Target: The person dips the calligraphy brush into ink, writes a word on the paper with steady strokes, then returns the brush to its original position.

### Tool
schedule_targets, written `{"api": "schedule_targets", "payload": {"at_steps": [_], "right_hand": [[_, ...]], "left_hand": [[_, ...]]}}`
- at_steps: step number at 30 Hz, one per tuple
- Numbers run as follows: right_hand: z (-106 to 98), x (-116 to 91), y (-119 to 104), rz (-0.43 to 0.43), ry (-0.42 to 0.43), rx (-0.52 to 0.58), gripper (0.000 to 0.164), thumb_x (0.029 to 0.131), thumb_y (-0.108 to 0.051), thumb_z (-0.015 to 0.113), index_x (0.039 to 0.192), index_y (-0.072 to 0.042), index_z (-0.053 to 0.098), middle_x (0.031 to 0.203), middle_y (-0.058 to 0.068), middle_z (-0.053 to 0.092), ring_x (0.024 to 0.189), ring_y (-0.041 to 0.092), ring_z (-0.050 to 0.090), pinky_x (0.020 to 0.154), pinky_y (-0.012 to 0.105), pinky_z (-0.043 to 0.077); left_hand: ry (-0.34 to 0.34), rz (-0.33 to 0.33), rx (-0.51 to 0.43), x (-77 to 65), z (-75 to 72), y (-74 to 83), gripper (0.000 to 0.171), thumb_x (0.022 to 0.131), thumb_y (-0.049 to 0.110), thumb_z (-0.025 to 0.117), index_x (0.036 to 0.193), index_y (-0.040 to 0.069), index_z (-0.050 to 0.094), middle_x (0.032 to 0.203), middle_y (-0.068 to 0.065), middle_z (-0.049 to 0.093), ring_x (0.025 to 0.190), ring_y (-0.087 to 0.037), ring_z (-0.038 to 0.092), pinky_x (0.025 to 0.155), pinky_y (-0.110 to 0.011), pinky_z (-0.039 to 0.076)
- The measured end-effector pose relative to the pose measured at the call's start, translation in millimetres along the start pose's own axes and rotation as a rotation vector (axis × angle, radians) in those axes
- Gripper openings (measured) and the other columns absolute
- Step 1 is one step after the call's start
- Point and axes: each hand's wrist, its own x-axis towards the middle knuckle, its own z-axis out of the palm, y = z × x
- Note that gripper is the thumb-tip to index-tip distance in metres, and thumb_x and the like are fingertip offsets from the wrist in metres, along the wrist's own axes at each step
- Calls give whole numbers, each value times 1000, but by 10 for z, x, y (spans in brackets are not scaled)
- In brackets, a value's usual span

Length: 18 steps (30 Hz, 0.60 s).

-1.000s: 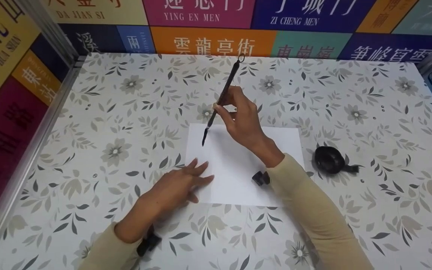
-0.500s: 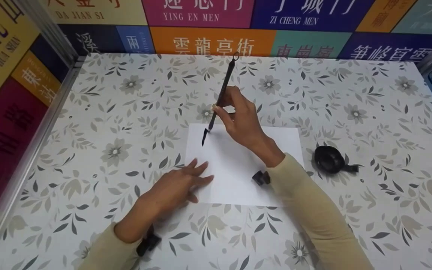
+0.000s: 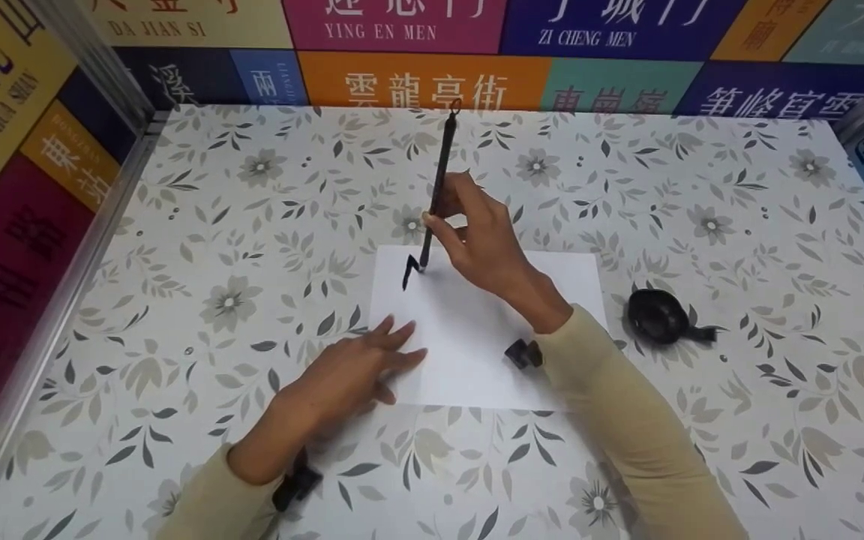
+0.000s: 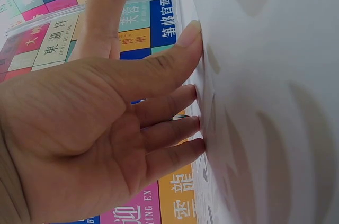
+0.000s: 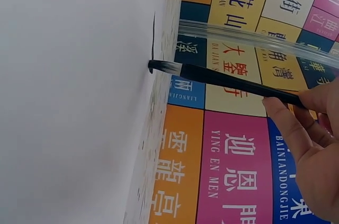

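Note:
My right hand (image 3: 488, 244) pinches a dark writing brush (image 3: 442, 161) by its handle, held almost upright over the upper left of a white paper sheet (image 3: 469, 337). In the right wrist view, the brush's inked tip (image 5: 153, 66) meets the paper at the end of a black stroke. The head view shows that ink stroke (image 3: 410, 266) as a bent line just left of the brush. My left hand (image 3: 357, 367) rests with spread fingers on the sheet's lower left edge; in the left wrist view its fingertips (image 4: 190, 126) press on the surface.
A small black dish with a short handle (image 3: 657, 316) stands right of the paper. The table (image 3: 267, 217) wears a floral cover. Colourful panels with lettering (image 3: 402, 30) rise at the back and sides. Black camera mounts (image 3: 524, 354) sit at both wrists.
The brush tip has moved slightly right and down, and its handle has swung more upright. A second black segment now angles down from the first stroke. The left hand stays put.

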Motion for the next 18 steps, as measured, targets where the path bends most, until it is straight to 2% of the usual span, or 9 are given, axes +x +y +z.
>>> {"api": "schedule_targets", "payload": {"at_steps": [4,11,18], "right_hand": [[-18,7,-24,-2,-20,4,28,94,-7,60,119,-1,48,94,9,60,86,12,63,61,24,55],[-35,16,-68,9,-58,3,29,93,-6,61,119,-1,49,95,9,61,87,10,63,63,20,54],[-50,24,-99,18,-75,0,29,91,0,62,118,0,49,92,9,61,84,11,63,61,23,55]], "left_hand": [[5,4,-4,2,-8,2,65,73,18,77,135,17,56,150,-9,34,139,-30,25,98,-43,43],[11,4,-2,9,-3,-1,65,73,19,78,135,18,56,150,-8,34,139,-30,26,96,-42,44],[54,28,6,-12,24,-13,65,71,14,80,133,15,58,148,-10,37,138,-31,29,100,-44,41]]}}
